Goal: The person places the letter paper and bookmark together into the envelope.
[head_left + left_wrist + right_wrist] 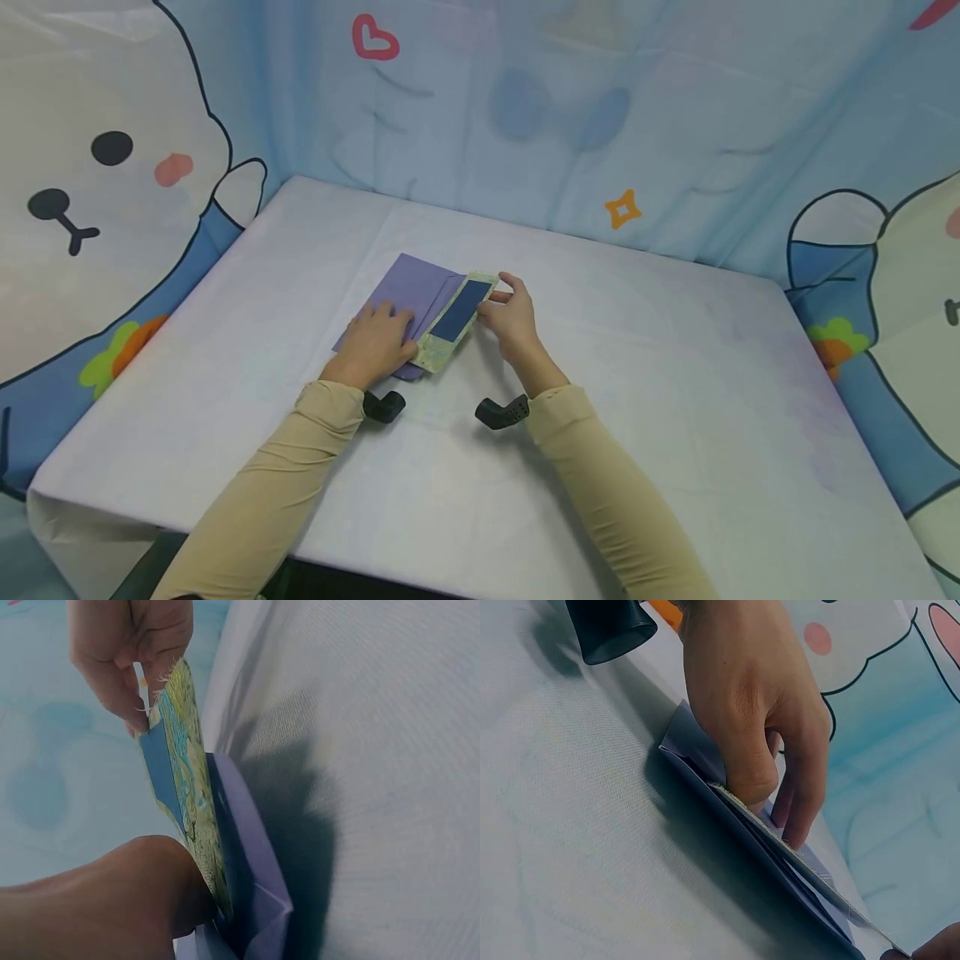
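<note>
In the head view, a purple folder (pixel 411 283) lies tilted on the table. Along its right edge rests a narrow yellow-green patterned strip (pixel 431 354) with a dark blue panel and a frayed border. My left hand (pixel 375 342) rests on the folder, its thumb on the strip's lower end. My right hand (pixel 513 319) pinches the strip's upper right edge between thumb and fingers. Seen from the left wrist, the strip (pixel 199 802) stands slanted above the folder's edge (pixel 251 840). The right wrist view shows the folder (pixel 694 742) edge-on, with a gap along its side.
A white cloth covers the table (pixel 675 400). Behind it hangs a light blue curtain (pixel 450 108) with cartoon figures. Black wrist devices (pixel 502 412) sit by both cuffs. The table's front edge runs below the forearms.
</note>
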Demonstrator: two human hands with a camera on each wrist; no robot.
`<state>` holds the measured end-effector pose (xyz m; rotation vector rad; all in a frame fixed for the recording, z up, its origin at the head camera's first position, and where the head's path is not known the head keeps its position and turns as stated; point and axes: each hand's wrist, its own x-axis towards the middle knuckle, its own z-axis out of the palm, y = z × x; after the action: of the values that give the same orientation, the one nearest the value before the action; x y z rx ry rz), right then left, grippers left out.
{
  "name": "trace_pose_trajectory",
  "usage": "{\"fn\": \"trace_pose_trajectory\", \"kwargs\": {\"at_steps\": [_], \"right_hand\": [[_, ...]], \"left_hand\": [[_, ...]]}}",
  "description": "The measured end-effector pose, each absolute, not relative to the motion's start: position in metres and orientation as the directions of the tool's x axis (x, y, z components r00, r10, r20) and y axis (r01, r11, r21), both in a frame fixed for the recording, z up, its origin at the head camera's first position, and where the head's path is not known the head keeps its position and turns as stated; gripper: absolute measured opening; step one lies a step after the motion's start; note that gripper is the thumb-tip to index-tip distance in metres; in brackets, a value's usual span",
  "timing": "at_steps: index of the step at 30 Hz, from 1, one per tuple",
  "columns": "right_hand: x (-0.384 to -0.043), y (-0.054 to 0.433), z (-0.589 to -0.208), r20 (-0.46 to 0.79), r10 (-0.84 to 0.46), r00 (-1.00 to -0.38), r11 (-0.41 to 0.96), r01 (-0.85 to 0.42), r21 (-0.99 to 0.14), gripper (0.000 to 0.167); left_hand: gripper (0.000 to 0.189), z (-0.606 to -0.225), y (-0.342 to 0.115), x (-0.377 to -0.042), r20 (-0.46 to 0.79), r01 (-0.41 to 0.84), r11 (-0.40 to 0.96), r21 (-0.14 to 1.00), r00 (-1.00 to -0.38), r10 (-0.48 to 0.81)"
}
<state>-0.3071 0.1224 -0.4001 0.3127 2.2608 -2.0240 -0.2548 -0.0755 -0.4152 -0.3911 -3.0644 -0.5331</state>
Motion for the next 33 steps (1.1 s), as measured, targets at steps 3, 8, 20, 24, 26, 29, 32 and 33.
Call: {"fn": "trace_pose_trajectory", "kwargs": {"at_steps": [3,8,20,24,26,29,32,33], "right_hand": [[-0.308,0.121,-0.401,-0.205,0.101,-0.974,0.098,0.215,-0.972,0.076],[-0.309,0.118,-0.403,-0.21,0.113,-0.971,0.084,0.22,-0.972,0.076],[-0.309,0.112,-0.404,-0.221,0.128,-0.967,0.065,0.231,-0.971,0.074],[-0.309,0.111,-0.405,-0.222,0.122,-0.967,0.065,0.231,-0.971,0.074],[-0.309,0.11,-0.405,-0.222,0.119,-0.968,0.063,0.231,-0.971,0.074],[-0.308,0.11,-0.405,-0.225,0.116,-0.968,0.065,0.233,-0.97,0.074],[-0.309,0.109,-0.406,-0.23,0.114,-0.967,0.069,0.238,-0.969,0.074],[-0.309,0.109,-0.406,-0.231,0.113,-0.966,0.075,0.24,-0.968,0.074]], "left_hand": [[0.054,-0.415,-0.075,-0.255,0.048,0.244,0.912,0.33,-0.969,0.242],[0.054,-0.416,-0.075,-0.256,0.045,0.24,0.917,0.319,-0.97,0.238],[0.053,-0.414,-0.074,-0.257,0.03,0.232,0.921,0.313,-0.972,0.235],[0.053,-0.415,-0.074,-0.257,0.039,0.237,0.919,0.316,-0.971,0.238],[0.053,-0.416,-0.074,-0.256,0.041,0.239,0.918,0.316,-0.97,0.238],[0.053,-0.416,-0.075,-0.256,0.043,0.239,0.919,0.312,-0.97,0.238],[0.053,-0.416,-0.075,-0.257,0.044,0.24,0.92,0.311,-0.97,0.238],[0.053,-0.416,-0.075,-0.257,0.043,0.24,0.919,0.313,-0.97,0.238]]}}
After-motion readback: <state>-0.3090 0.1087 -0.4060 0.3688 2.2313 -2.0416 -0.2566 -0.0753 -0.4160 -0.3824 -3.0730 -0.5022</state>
